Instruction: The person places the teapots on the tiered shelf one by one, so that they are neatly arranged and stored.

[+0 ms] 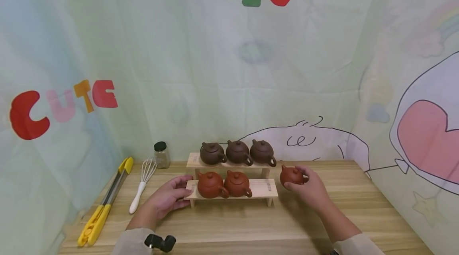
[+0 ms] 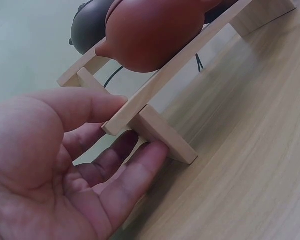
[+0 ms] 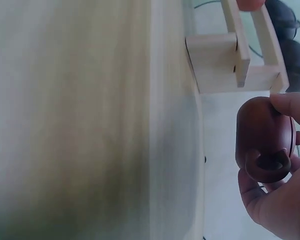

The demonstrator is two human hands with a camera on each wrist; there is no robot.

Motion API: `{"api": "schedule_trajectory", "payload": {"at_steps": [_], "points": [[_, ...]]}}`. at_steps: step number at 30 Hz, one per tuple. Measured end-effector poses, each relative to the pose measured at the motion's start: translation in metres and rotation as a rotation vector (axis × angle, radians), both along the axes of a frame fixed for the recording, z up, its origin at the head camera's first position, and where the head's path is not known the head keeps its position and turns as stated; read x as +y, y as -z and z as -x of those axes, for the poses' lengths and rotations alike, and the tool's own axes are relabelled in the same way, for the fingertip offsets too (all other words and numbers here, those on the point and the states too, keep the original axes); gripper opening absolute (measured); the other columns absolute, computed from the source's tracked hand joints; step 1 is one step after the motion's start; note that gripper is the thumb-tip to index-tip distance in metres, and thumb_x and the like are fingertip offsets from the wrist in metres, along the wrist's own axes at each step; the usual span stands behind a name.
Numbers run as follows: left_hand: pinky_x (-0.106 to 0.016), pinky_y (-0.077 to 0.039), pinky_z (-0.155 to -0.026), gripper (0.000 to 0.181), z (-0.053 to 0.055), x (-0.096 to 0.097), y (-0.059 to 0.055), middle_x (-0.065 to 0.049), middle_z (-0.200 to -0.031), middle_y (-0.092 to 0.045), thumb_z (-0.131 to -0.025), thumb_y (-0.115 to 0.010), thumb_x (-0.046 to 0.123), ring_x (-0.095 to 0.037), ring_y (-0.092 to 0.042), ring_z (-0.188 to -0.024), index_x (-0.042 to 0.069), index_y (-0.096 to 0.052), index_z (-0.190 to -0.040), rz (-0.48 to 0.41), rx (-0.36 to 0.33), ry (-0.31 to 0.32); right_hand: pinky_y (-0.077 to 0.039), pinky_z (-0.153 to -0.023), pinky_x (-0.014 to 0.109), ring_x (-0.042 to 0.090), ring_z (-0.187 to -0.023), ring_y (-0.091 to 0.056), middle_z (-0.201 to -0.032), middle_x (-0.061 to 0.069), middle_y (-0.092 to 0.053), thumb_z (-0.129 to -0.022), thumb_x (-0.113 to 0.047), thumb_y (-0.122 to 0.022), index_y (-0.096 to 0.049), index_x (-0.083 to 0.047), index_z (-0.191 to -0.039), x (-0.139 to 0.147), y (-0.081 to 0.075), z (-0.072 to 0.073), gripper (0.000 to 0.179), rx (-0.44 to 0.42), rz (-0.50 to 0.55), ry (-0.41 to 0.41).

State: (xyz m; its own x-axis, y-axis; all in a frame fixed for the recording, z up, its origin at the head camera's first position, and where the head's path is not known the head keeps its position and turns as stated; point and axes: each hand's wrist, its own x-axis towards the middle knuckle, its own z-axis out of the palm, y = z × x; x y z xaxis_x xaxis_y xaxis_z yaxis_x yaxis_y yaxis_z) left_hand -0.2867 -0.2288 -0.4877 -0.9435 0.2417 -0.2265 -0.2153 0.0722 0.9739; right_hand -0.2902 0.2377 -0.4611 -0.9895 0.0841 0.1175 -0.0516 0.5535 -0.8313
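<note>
My right hand [image 1: 311, 188] grips a reddish-brown clay teapot [image 1: 291, 176] just right of the wooden stand [image 1: 259, 188]. In the right wrist view, thumb and fingers lie around the body of that teapot [image 3: 262, 127], its handle facing the palm side. At the stand's left end, my left hand [image 1: 171, 197] holds the low front tier. The left wrist view has the thumb on the board's end [image 2: 132, 107] and the fingers below, against the leg [image 2: 162, 132]. Two more reddish teapots, one left [image 1: 210, 185] and one right [image 1: 237, 184], sit on this tier.
Three dark brown teapots [image 1: 237, 152] line the raised rear tier [image 1: 193, 161]. Left of the stand are a whisk [image 1: 142, 185], yellow-handled tongs [image 1: 104, 203] and a black-lidded jar [image 1: 162, 155]. A printed curtain [image 1: 215, 67] hangs behind the wooden table [image 1: 247, 227].
</note>
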Motion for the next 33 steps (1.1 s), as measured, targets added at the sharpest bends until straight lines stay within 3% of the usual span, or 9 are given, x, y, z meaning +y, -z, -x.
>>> {"api": "schedule_trajectory", "payload": {"at_steps": [6,15,28,33], "points": [[-0.04,-0.062,-0.095,0.068,0.0,0.0,0.0,-0.024,-0.153,-0.046,-0.1,-0.069,0.011,-0.02,-0.068,-0.112,0.001,-0.038,-0.16,0.003,0.003,0.003,-0.058,-0.1,0.041,0.039,-0.128,-0.065,-0.152,0.022,-0.059,-0.084,-0.024,-0.092,-0.053,-0.004,-0.152,-0.001,-0.007,-0.02,0.081,-0.002,0.044,-0.005],[-0.042,-0.062,-0.096,0.068,0.001,0.0,0.0,-0.024,-0.152,-0.047,-0.101,-0.07,0.011,-0.019,-0.068,-0.113,0.001,-0.038,-0.16,0.009,0.012,0.002,-0.058,-0.092,0.033,0.031,-0.115,-0.07,-0.141,0.019,-0.066,-0.08,-0.024,-0.095,-0.058,-0.007,-0.147,-0.017,-0.015,-0.041,0.079,0.002,0.063,-0.034],[-0.041,-0.062,-0.096,0.067,0.0,0.001,0.0,-0.025,-0.154,-0.046,-0.1,-0.069,0.01,-0.02,-0.068,-0.112,0.0,-0.039,-0.159,0.004,0.01,0.004,-0.06,-0.086,0.032,0.025,-0.105,-0.07,-0.133,0.018,-0.069,-0.077,-0.015,-0.096,-0.061,-0.006,-0.145,-0.06,-0.01,-0.032,0.077,0.016,0.145,-0.107],[-0.04,-0.062,-0.095,0.067,-0.001,0.0,-0.001,-0.025,-0.154,-0.046,-0.1,-0.069,0.011,-0.019,-0.068,-0.112,0.001,-0.039,-0.16,0.008,0.016,0.001,-0.063,-0.083,0.035,0.024,-0.103,-0.071,-0.132,0.018,-0.069,-0.075,-0.015,-0.097,-0.063,-0.006,-0.143,-0.072,-0.008,-0.024,0.077,0.042,0.126,-0.129]]}}
